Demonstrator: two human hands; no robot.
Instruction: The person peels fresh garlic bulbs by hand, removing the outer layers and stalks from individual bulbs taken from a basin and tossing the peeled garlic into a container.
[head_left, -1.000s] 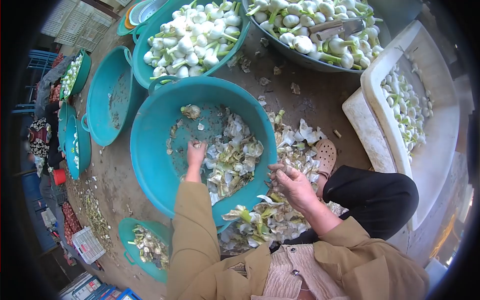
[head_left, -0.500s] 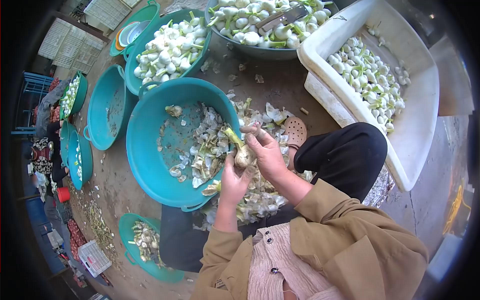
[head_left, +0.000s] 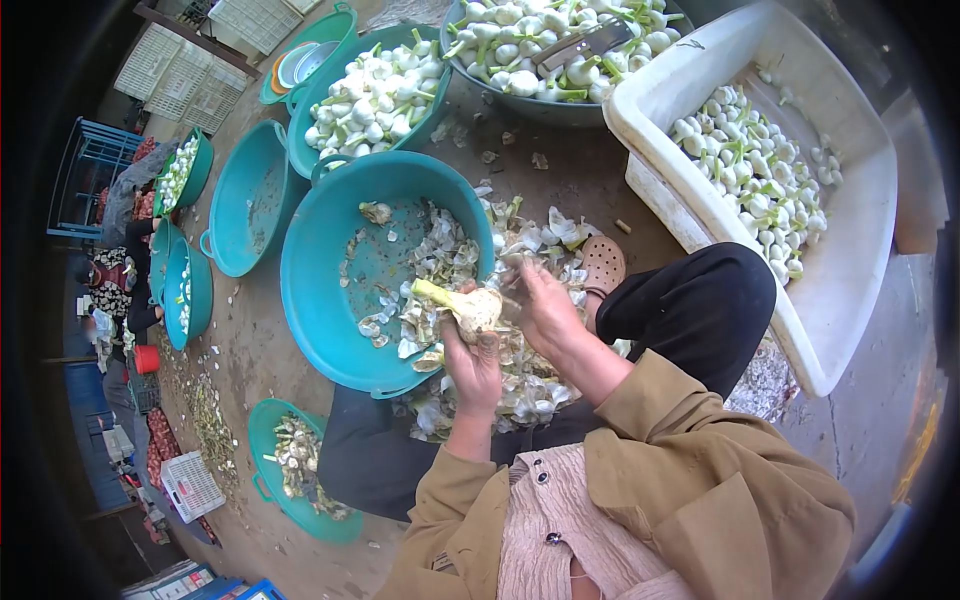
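Note:
My left hand [head_left: 472,368] grips a garlic bulb [head_left: 478,311] from below; its green stem points left over the rim of a teal tub. Close by on the right is my right hand [head_left: 550,315], its fingers loosely apart and somewhat blurred beside the bulb. I see nothing held in it. Inside the teal tub [head_left: 310,300] lie loose garlic skins [head_left: 440,255] and one unpeeled bulb [head_left: 376,212]. More papery skins [head_left: 525,385] are heaped below my hands, between my legs.
Peeled garlic fills a green tub [head_left: 300,140], a grey basin [head_left: 540,110] and part of a white bin [head_left: 850,260]. A knife [head_left: 585,45] rests on the basin's garlic. A small green basin [head_left: 340,528] holds unpeeled garlic. At far left, a person [head_left: 115,285] sits by tubs.
My right hand has come off the bulb and moved slightly right. The bulb, still in my left hand, now lies with its stem pointing left. The camera view has shifted a little.

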